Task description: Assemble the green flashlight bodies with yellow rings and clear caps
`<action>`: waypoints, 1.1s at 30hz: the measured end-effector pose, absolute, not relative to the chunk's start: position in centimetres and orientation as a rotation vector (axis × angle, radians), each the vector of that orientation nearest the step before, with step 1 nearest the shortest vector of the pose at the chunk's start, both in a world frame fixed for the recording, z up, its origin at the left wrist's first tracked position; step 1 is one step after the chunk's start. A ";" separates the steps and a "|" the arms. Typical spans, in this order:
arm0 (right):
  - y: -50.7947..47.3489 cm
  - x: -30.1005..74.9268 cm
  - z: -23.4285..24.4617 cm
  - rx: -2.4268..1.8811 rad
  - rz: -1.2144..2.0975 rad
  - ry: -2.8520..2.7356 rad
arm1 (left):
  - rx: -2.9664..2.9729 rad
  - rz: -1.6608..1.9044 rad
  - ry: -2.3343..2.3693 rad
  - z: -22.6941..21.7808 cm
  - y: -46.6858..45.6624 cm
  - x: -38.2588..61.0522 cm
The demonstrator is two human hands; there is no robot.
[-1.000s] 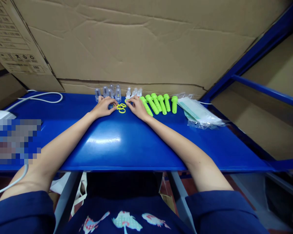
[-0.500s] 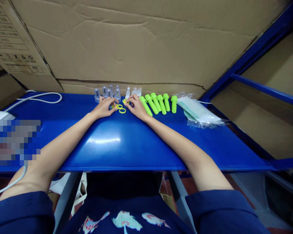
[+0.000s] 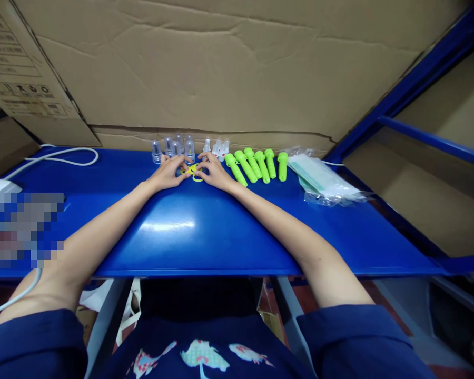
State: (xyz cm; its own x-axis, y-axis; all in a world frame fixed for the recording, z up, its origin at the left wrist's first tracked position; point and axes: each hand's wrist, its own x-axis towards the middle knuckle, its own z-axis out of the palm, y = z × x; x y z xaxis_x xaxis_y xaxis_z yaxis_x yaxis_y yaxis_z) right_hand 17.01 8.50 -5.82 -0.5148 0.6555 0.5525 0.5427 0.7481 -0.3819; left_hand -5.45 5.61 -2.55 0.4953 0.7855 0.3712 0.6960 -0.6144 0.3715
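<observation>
Several yellow rings [image 3: 197,178] lie bunched on the blue table. My left hand [image 3: 168,172] is at their left side, fingers curved and apart, with thumb and forefinger tips at the rings. From the right, my right hand [image 3: 214,172] reaches round the same bunch, its thumb and fingers also apart and touching the rings' edge. Part of the bunch is hidden by the fingertips. Just behind my left hand stand several clear plastic domed caps [image 3: 155,151]. Small clear-and-white pieces [image 3: 224,149] with red spots are behind my right hand.
Several bright green flashlight-shaped tubes [image 3: 262,167] lie in a row right of my right hand. Beyond them is a clear plastic bag [image 3: 319,179] with pale green sheets. A white cable [image 3: 85,150] loops at left. A cardboard wall [image 3: 205,73] closes off the back.
My right hand has moved slightly left and toward me, bringing the yellow rings at its fingertips up against the others. My left hand has stayed nearly in place.
</observation>
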 end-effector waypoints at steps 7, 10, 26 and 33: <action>8.1 16.7 -5.8 -0.911 0.201 -2.238 | 2.548 0.751 1.293 -2.5 5.4 -5.3; 8.1 16.5 -5.6 -0.912 0.209 -2.270 | 2.559 0.741 1.265 -2.5 5.3 -5.1; 6.1 18.1 -4.8 -0.809 0.064 -2.280 | 2.595 0.743 1.264 -2.4 5.1 -5.1; 5.6 18.3 -5.0 -0.777 0.053 -2.367 | 2.629 0.736 1.245 -2.2 4.9 -5.2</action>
